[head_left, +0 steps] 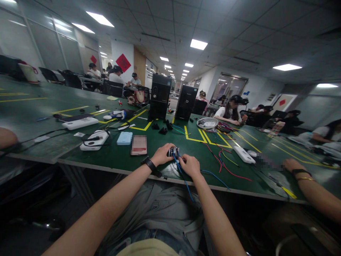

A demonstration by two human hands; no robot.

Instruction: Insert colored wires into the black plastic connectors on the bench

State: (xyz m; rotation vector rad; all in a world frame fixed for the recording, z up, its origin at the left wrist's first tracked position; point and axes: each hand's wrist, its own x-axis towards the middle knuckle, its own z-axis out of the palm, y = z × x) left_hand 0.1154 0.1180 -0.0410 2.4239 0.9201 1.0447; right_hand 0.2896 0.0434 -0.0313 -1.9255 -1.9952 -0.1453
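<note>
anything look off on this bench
The blue wire by the left hand and right hand droops off the green bench's front edge, while the red wires nearby lie flat on top.

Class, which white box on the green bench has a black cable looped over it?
The white box beside the pale blue case; the farther-left one and the right one show no loop.

The green workbench (pixel 150 149) carries white plastic boxes (pixel 80 123), a pale blue case (pixel 124 138), two black towers (pixel 159 97) and loose wires (pixel 231 172).
</note>
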